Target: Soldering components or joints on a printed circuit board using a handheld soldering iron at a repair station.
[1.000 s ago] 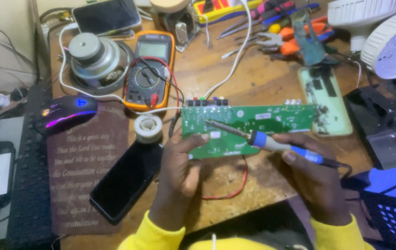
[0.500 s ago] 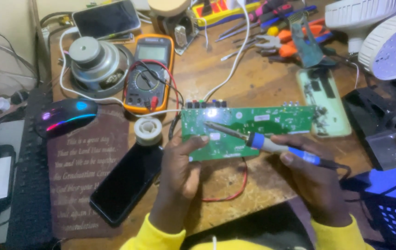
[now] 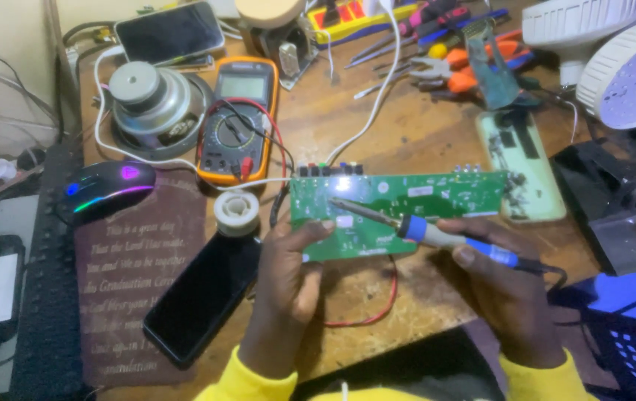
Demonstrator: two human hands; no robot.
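Note:
A long green circuit board lies across the wooden bench. My left hand grips its lower left corner, thumb on the board's face. My right hand holds a blue-handled soldering iron like a pen; its metal tip rests on the left part of the board. A red wire loops out from under the board between my hands.
A solder spool, a black phone and a lit mouse lie left. An orange multimeter, a speaker and pliers sit behind. A pale second board and white lamp discs are right.
The view has shifted slightly; both hands, the board and the iron stay in the same arrangement, with the tip still on the board's left part.

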